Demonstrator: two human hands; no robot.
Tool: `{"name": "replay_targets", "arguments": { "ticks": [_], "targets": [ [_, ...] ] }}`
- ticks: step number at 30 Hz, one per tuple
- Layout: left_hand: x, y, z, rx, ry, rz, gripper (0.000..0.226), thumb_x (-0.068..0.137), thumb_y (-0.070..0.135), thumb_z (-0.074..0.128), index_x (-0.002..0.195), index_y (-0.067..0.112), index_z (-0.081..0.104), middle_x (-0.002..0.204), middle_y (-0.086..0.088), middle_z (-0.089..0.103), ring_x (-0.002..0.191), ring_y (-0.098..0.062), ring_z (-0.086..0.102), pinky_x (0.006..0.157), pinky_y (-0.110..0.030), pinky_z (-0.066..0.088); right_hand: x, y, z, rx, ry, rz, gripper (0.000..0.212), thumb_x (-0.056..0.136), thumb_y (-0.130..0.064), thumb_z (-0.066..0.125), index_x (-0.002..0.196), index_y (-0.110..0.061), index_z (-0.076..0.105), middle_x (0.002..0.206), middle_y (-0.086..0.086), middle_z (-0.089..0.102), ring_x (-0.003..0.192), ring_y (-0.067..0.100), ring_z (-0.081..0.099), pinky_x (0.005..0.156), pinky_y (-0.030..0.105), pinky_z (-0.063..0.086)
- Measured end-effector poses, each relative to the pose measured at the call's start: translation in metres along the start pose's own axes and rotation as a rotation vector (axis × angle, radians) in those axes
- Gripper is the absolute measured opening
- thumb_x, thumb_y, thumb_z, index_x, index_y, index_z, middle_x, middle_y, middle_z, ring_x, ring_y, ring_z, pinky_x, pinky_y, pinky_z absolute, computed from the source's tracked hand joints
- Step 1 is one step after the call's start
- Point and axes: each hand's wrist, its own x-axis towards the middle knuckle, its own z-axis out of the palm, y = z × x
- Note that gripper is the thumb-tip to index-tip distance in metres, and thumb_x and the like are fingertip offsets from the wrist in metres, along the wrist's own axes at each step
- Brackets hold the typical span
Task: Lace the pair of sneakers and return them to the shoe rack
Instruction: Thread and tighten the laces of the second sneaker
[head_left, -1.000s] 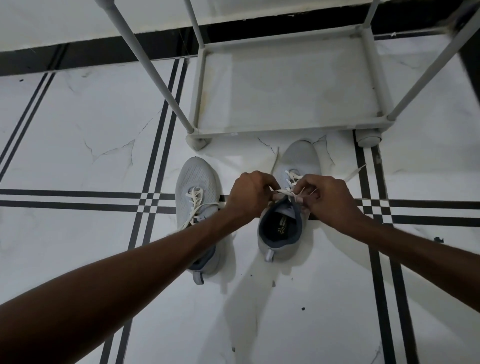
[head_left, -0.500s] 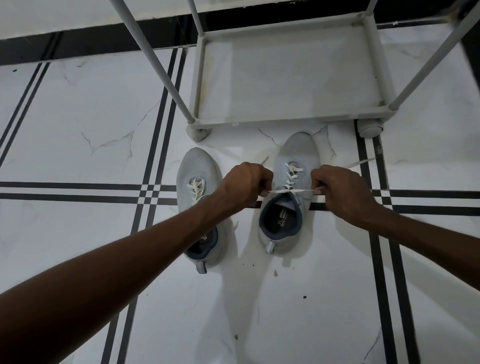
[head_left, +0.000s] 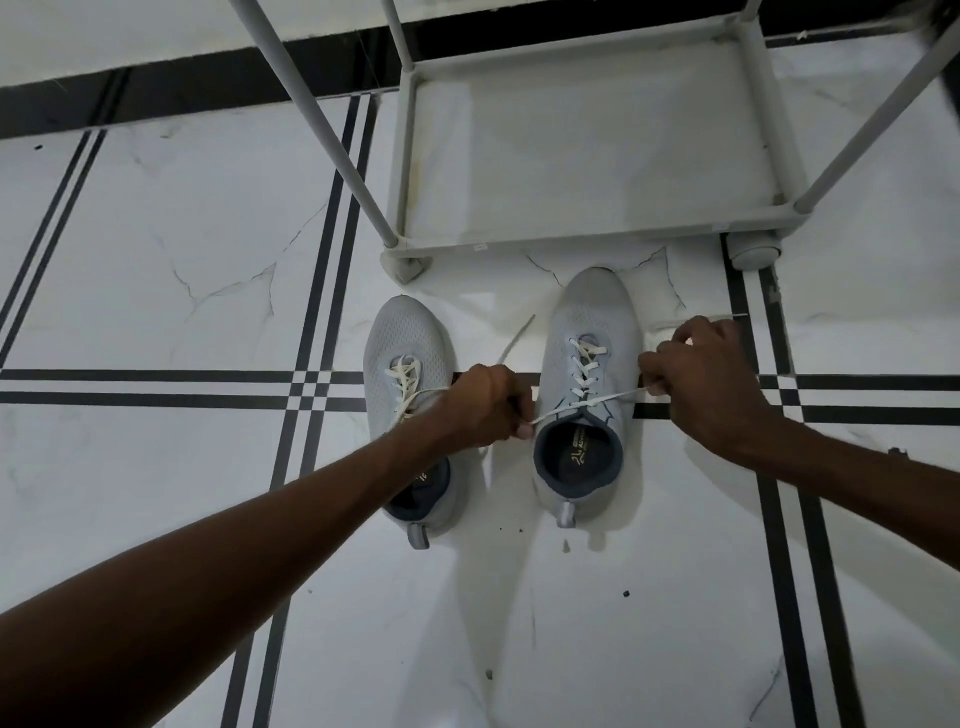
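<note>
Two light grey sneakers stand side by side on the floor, toes toward the rack. The right sneaker (head_left: 592, 332) has its white lace (head_left: 584, 364) crossed up the eyelets. My left hand (head_left: 488, 402) grips one end of that lace beside the shoe's left flank. My right hand (head_left: 701, 374) grips the other end on the shoe's right side, so the lace runs taut across the collar. The left sneaker (head_left: 402, 338) is laced with a cream lace, and my left forearm hides its heel half. The grey shoe rack (head_left: 571, 236) stands just beyond the toes.
The floor is white marble tile with black stripes (head_left: 156, 384). The rack's slanted poles (head_left: 317, 130) rise over the shoes. A round rack foot (head_left: 753, 254) sits at the right front corner. A black skirting band (head_left: 156, 88) runs along the far wall.
My hands have moved apart from above the right sneaker's tongue to either side of it, pulling the lace ends outward and taut.
</note>
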Motion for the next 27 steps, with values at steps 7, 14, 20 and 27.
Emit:
{"name": "replay_targets", "arguments": {
  "ticks": [7,14,20,27],
  "targets": [
    [-0.020,0.005,-0.028,-0.433,-0.333,0.034,0.005,0.088,0.019,0.072,0.085,0.016,0.075,0.077,-0.004,0.072,0.075,-0.012,0.064,0.074,-0.025,0.050,-0.003,0.000,-0.034,0.436,-0.283,0.083,0.019,0.079,-0.011,0.078,0.070,-0.026,0.071,0.066,-0.007,0.068,0.074,0.013,0.063,0.063,0.024,0.038],
    [-0.017,0.000,-0.058,-0.840,-0.184,0.054,0.013,0.092,0.005,0.064,0.099,-0.005,0.068,0.118,-0.017,0.071,0.116,-0.025,0.065,0.099,-0.037,0.052,0.012,0.002,-0.072,1.012,-0.574,0.129,0.011,0.081,-0.024,0.076,0.084,-0.014,0.077,0.097,0.000,0.079,0.093,0.016,0.073,0.088,0.034,0.053],
    [0.003,0.020,-0.030,-0.998,-0.040,-0.016,0.009,0.092,0.019,0.066,0.089,0.018,0.074,0.097,-0.011,0.067,0.097,-0.028,0.055,0.089,-0.037,0.044,0.020,-0.020,-0.054,1.287,-0.534,0.212,0.024,0.083,-0.018,0.070,0.101,-0.003,0.070,0.101,0.013,0.077,0.087,0.033,0.064,0.070,0.036,0.049],
    [0.021,0.030,-0.008,-1.042,0.148,-0.191,0.016,0.093,0.029,0.065,0.083,0.020,0.074,0.068,0.002,0.065,0.069,-0.015,0.060,0.076,-0.034,0.049,0.020,-0.036,-0.040,1.129,-0.280,0.233,0.016,0.089,-0.016,0.071,0.103,-0.022,0.075,0.065,0.015,0.066,0.059,0.013,0.057,0.061,0.023,0.048]
  ]
}}
